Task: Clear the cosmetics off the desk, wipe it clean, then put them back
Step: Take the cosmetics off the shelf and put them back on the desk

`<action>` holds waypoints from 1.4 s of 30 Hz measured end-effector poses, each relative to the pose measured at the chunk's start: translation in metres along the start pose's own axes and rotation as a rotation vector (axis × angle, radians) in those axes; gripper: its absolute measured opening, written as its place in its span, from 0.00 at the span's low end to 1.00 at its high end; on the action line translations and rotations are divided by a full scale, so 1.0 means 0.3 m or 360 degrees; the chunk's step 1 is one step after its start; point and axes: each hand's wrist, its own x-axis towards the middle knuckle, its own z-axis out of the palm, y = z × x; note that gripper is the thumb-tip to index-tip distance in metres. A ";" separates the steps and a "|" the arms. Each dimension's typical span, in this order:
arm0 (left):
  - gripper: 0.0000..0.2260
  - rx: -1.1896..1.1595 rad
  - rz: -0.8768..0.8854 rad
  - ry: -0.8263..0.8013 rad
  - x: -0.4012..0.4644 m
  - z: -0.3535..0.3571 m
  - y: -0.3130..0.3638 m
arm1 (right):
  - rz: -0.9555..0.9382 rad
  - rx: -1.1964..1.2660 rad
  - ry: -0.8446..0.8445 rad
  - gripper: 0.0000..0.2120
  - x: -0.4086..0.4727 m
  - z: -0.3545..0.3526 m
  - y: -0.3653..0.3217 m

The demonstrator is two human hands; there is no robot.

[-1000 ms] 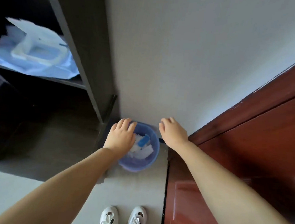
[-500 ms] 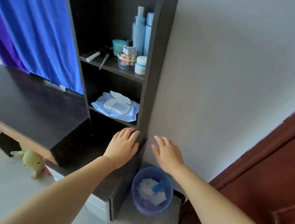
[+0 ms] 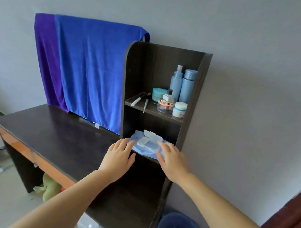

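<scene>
Both hands, the left hand [image 3: 118, 159] and the right hand [image 3: 172, 161], hover released with fingers spread, flanking the wipes pack [image 3: 148, 146] at 12 o'clock; the dark surface [image 3: 54, 138] lies at 9 o'clock.

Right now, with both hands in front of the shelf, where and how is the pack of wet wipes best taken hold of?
Probably by its two short ends, coming straight in from the open front of the shelf unit. The pack of wet wipes lies flat on the lower shelf, soft and wide, with its lid flipped open on top, so pinching the middle would be awkward. The left hand and right hand already flank it, open.
</scene>
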 end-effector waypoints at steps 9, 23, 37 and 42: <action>0.22 -0.0272 0.0393 0.0057 0.273 -0.116 -0.237 | 0.0397 0.0178 0.0349 0.20 0.200 -0.055 -0.185; 0.26 -0.0706 0.0330 0.0020 0.779 -0.102 0.047 | 0.0946 0.0043 0.0425 0.31 0.442 -0.250 -0.093; 0.16 -0.0759 0.0498 0.0017 0.834 -0.046 0.066 | 0.1232 -0.0280 0.0344 0.18 0.494 -0.248 -0.112; 0.12 -0.0800 0.0524 -0.0037 0.846 -0.066 0.064 | 0.1234 -0.0308 0.0365 0.20 0.495 -0.245 -0.105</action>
